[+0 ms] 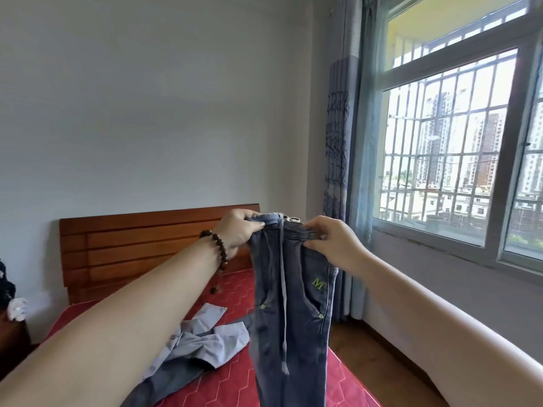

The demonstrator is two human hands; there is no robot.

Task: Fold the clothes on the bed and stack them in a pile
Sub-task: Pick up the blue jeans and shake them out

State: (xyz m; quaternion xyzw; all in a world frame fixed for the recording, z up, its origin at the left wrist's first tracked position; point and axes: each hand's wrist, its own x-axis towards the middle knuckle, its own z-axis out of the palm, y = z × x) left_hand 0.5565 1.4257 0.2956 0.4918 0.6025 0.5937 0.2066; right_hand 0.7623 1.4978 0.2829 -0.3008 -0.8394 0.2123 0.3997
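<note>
a pair of blue jeans (291, 312) is held up in the air above the bed (232, 380), its legs hanging straight down. the waistband is pinched at one end by the left hand (239, 230) and at the other end by the right hand (333, 242), fingers curled round the cloth. a bead bracelet (217, 251) is worn on the left wrist. a light blue shirt (197, 342) is left crumpled on the red mattress, just beside the hanging jeans. a wooden headboard (132, 245) is seen behind, and a barred window (452, 148) to the right.
</note>
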